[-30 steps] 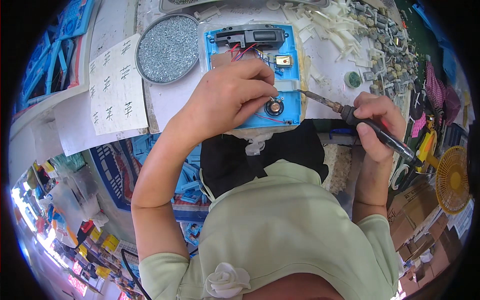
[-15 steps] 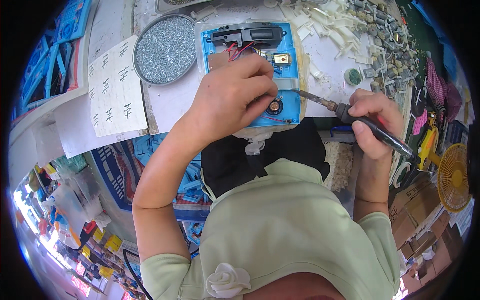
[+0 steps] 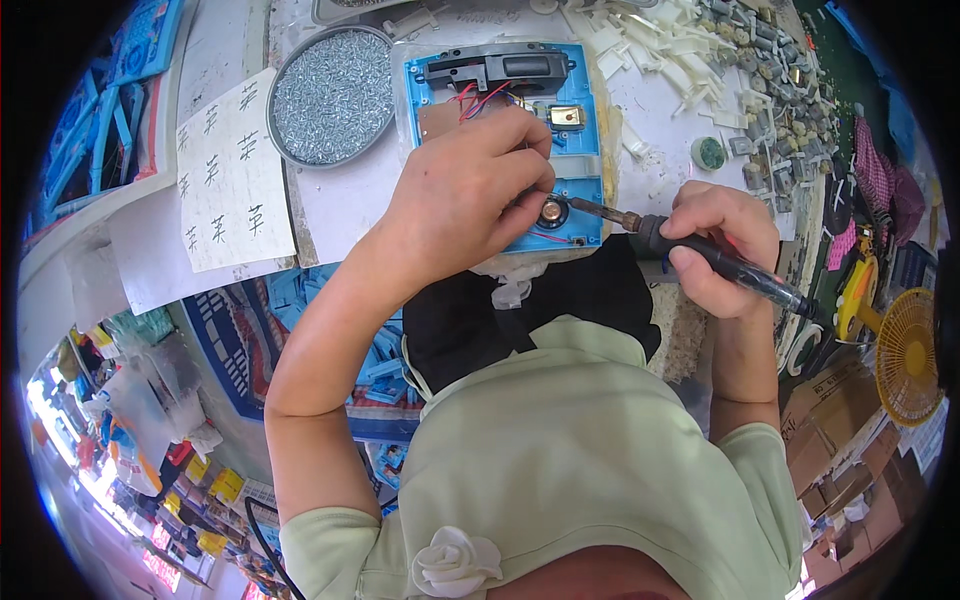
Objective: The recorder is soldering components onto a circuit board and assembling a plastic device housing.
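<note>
A blue plastic housing lies with its inside facing up on the worktable. It holds a black plastic part, a small metal motor, a brown board, thin red wires and a small round speaker. My left hand rests over the housing's left part, fingers pinched together beside the speaker. What sits in that pinch is hidden. In my right hand is a soldering iron, gripped by its black handle, its tip at the speaker's right edge.
Left of the housing stands a round tray full of small screws, beside a sheet of handwritten paper. White plastic parts and many small motors are heaped at the right. A small green round tub lies near them.
The soldering iron has come down and slightly left, its tip shifting from the clear strip's edge to the speaker. My left hand has hardly moved.
</note>
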`<state>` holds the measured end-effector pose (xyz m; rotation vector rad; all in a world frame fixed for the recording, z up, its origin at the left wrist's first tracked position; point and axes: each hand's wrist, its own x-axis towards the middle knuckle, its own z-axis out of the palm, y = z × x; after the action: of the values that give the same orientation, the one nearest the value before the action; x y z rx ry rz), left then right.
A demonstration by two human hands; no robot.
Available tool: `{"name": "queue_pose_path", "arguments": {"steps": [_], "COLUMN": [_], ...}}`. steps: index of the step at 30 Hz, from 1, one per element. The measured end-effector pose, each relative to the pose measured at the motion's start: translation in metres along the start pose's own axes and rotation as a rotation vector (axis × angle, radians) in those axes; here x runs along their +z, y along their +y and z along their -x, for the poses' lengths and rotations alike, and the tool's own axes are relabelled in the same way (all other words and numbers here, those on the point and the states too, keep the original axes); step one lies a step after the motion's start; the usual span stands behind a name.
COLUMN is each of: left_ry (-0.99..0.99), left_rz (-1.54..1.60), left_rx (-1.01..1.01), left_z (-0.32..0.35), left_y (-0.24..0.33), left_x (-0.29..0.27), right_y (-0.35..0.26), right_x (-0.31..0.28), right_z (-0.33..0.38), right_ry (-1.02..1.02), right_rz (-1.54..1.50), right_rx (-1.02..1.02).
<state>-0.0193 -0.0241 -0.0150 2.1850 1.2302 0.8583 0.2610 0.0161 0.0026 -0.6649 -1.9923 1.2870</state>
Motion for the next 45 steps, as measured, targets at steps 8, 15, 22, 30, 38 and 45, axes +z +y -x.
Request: {"name": "queue_pose_path", "arguments": {"steps": [8, 15, 22, 30, 38, 45], "left_ry": [0.008, 0.007, -0.062, -0.052, -0.036, 0.012], "left_rz": [0.007, -0.015, -0.017, 0.001, -0.11, -0.034], "left_rx": [0.007, 0.013, -0.009, -0.031, 0.022, -0.026], "left_z": [0.001, 0.004, -0.002, -0.015, 0.004, 0.019], "left_y": [-0.001, -0.002, 0.0, 0.018, 0.004, 0.005], "left_x": [0.002, 0.001, -0.003, 0.002, -0.005, -0.011], "right_y": [0.001, -0.011, -0.031, -0.066, 0.013, 0.022], "right_x": [0.0, -0.012, -0.155, -0.212, -0.252, -0.189], "right_z": [-0.002, 0.01, 0.13, 0.169, 0.15, 0.167], "right_ry": [-0.025, 0.092, 0.843, 1.385, 1.274, 1.026], "right_rz": [-0.014, 0.07, -0.081, 0.33, 0.436, -0.613], "right_rx": [0.04, 0.06, 0.033, 0.071, 0.435, 0.333]}}
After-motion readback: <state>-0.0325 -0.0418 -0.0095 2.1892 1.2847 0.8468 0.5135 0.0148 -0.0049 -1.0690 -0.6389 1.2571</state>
